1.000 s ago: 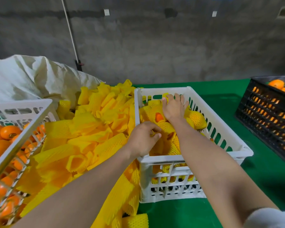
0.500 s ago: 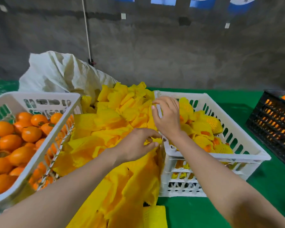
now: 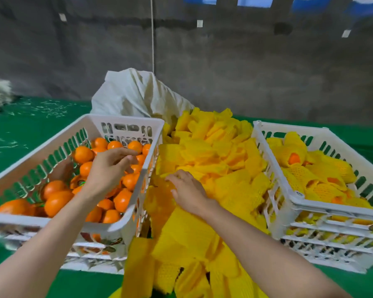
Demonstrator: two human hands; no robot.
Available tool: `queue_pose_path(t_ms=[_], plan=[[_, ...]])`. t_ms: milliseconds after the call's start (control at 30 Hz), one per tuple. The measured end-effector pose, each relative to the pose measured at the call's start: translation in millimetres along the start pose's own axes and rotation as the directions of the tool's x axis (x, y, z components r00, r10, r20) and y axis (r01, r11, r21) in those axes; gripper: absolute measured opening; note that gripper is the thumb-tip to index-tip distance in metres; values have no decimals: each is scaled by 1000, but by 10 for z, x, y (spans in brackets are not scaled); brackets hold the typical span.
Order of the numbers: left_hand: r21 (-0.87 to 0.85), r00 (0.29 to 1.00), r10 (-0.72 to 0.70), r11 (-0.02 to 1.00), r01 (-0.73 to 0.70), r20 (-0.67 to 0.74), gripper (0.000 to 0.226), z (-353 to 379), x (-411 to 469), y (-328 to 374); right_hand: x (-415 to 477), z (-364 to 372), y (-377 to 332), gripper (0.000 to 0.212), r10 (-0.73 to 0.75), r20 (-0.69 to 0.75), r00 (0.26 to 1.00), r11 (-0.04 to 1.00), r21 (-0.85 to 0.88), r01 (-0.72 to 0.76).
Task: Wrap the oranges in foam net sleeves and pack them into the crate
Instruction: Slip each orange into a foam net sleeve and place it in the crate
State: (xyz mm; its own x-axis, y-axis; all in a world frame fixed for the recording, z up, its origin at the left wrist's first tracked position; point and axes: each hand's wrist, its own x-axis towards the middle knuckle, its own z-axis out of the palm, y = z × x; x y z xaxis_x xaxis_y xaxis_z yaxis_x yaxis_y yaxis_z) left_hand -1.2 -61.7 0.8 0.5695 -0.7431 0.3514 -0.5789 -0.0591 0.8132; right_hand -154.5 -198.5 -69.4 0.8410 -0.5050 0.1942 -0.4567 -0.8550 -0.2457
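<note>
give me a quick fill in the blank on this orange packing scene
The left hand reaches into the left crate, which holds bare ____.
The right hand touches the pile of sleeves, coloured ____.
The wrapped oranges lie in the other crate, on the pile's ____ side.
Missing: oranges; yellow; right.

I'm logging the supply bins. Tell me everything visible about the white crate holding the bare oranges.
The white crate is rectangular slotted plastic with flared walls and a thick rim. It stands on the green surface, left of the yellow sleeve pile, which lies against its right wall. Bare oranges fill it about halfway; the left hand reaches in above them.
</note>
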Motion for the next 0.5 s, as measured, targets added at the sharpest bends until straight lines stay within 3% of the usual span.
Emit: queue_pose_path(t_ms=[133,300,433,500], plan=[[-48,995,-91,995,90,-30,19,-209,28,-221,204,188,-117,56,41,158,987,963,-271,3],[-49,989,-146,988,145,-12,19,-337,139,-382,296,140,-121,36,196,-10,981,921,-342,-187],[152,959,-261,958,243,114,27,-375,430,-591,270,-45,19,29,223,-106,969,913,-325,-246],[345,926,-346,897,278,154,9,-358,586,-681,247,-173,46,28,202,-169,965,930,-275,-243]])
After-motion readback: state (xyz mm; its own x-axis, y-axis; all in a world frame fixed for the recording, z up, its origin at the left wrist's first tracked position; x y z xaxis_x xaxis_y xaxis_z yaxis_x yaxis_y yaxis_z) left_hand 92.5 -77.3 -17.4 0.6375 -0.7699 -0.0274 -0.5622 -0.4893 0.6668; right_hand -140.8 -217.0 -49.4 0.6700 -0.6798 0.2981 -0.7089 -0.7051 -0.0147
